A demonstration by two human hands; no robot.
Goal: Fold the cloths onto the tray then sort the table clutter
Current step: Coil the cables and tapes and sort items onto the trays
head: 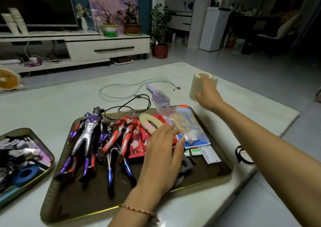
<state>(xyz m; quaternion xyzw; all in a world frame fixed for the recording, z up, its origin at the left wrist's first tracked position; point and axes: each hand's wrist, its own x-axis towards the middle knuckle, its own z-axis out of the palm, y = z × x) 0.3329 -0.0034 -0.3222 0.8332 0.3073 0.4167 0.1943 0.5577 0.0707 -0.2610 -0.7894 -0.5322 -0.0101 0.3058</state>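
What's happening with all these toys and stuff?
A person is tidying a table. The right hand grips a paper roll standing on the table beyond the tray. The left hand touches packets on that tray, beside toy figures. A hairbrush lies loose on the table.

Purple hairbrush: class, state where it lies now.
In the head view the purple hairbrush lies on the table just beyond the far rim of the large tray, between the black cable on its left and the beige roll the right hand grips.
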